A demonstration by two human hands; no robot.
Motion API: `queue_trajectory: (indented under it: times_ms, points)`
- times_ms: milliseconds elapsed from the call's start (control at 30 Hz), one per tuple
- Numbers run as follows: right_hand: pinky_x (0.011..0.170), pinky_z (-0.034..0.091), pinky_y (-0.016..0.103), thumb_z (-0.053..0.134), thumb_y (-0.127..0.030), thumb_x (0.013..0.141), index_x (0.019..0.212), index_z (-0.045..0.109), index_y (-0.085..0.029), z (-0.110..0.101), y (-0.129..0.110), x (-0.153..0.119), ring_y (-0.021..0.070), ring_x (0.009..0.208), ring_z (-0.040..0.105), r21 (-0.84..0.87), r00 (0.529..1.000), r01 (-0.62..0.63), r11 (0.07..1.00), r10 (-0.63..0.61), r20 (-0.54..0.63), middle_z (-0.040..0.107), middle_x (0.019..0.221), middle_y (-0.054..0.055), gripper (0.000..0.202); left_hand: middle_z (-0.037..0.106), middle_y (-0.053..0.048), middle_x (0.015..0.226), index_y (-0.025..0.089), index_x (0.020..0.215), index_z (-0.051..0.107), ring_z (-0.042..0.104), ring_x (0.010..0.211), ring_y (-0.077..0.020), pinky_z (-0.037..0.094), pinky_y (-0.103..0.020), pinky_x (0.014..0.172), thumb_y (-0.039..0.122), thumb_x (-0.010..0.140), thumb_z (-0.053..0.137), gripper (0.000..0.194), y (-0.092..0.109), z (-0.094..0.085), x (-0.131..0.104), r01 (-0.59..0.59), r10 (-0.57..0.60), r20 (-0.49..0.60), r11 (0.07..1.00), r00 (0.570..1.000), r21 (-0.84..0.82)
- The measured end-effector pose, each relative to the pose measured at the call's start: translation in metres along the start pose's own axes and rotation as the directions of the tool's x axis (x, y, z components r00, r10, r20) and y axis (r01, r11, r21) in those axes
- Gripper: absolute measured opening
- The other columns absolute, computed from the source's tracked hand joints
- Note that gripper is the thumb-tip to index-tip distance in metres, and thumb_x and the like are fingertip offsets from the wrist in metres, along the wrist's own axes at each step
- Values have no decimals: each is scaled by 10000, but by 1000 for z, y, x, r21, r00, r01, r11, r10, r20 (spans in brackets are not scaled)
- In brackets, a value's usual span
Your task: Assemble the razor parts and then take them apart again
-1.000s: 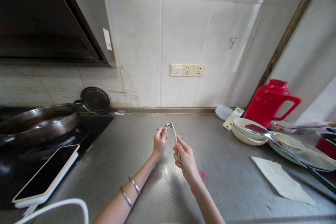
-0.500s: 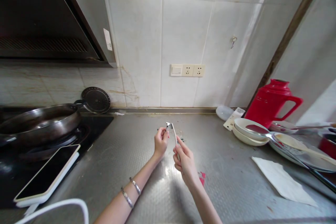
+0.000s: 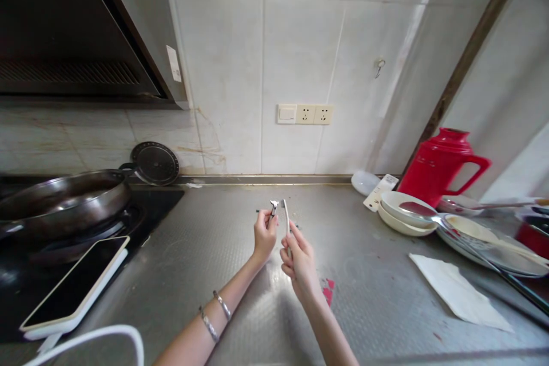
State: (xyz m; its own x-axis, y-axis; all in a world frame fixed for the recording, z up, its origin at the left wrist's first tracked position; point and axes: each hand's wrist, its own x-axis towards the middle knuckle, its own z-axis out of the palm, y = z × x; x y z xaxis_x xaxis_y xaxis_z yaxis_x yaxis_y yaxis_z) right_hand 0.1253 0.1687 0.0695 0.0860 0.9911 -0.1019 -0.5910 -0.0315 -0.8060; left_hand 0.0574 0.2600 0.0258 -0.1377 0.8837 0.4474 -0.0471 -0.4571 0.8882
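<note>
Above the middle of the metal counter (image 3: 206, 274), my left hand (image 3: 265, 234) pinches a small silver-and-black metal piece (image 3: 273, 206) whose exact kind I cannot make out. My right hand (image 3: 298, 254) is closed around the handle of a pale toothbrush (image 3: 287, 218), held nearly upright. The brush's grey bristles point left toward the metal piece, with a narrow gap between them. Small dark items lie partly hidden behind both hands on the counter, too small to name.
To the left, a pan (image 3: 64, 200) stands on the black stove, with a phone (image 3: 77, 289) at its near edge. Bowls (image 3: 405, 223), a red thermos (image 3: 441, 166), plates with utensils (image 3: 493, 240) and a white cloth (image 3: 461, 291) are on the right. Wall sockets (image 3: 314, 115) are behind.
The toothbrush head has moved slightly right, away from the metal piece it was against, and now stands a little apart. Both hands keep their hold.
</note>
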Motion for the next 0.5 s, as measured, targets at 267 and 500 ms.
queue_trajectory:
  times_ms: [267,500]
  points:
    - [328,101,156,608,-431,706,1303,393,-258,-3,15,-5,7,353,199,-86,999,-3,996,8,51,413,620,-81,658,501,33,608,173,824,503,428,490,-85,355,-203,512,370,775,529,205,-3,-2,7,74,-73,23,994,997,-83]
    - [576,401,238,569,-386,761,1095,538,-210,-20,-32,35,104,588,490,-287,884,467,836,-446,138,536,718,-9,378,502,14,636,156,846,594,418,513,-85,340,-201,516,434,795,483,304,2,-7,19,106,-106,1,992,994,-64]
